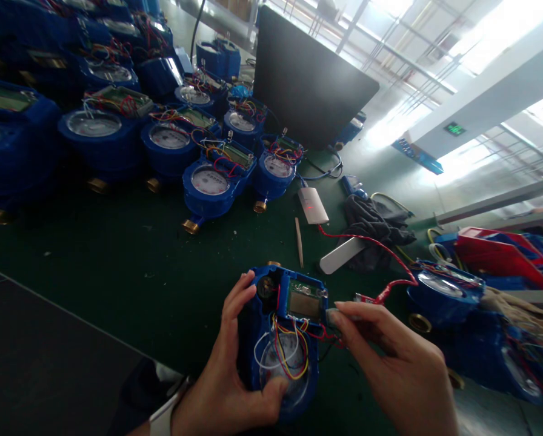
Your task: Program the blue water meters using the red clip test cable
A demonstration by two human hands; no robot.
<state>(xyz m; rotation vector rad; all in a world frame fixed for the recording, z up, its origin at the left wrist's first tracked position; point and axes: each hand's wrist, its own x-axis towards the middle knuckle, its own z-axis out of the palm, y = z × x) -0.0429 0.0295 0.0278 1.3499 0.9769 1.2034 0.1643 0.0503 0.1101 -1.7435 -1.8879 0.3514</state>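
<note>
A blue water meter (pixel 314 369) with a small display board (pixel 304 304) lies in front of me at the table's near side. Red, yellow and white wires (pixel 292 363) loop over its round dial. My left hand (pixel 242 363) grips the meter's left side, thumb on the dial cover and fingers along the casing. My right hand (pixel 385 357) pinches a small greyish piece (pixel 332 316) against the right edge of the display housing; what exactly it is, I cannot make out. Red and black wires run from the housing below those fingertips.
Several blue meters (pixel 210 181) with loose wires stand left and behind, beside a dark monitor (pixel 308 79). A white box (pixel 313 204) with a red cable, tweezers (pixel 299 242), a white flat bar (pixel 342 255) and a dark cloth (pixel 376 221) lie ahead. More meters (pixel 444 290) are at right.
</note>
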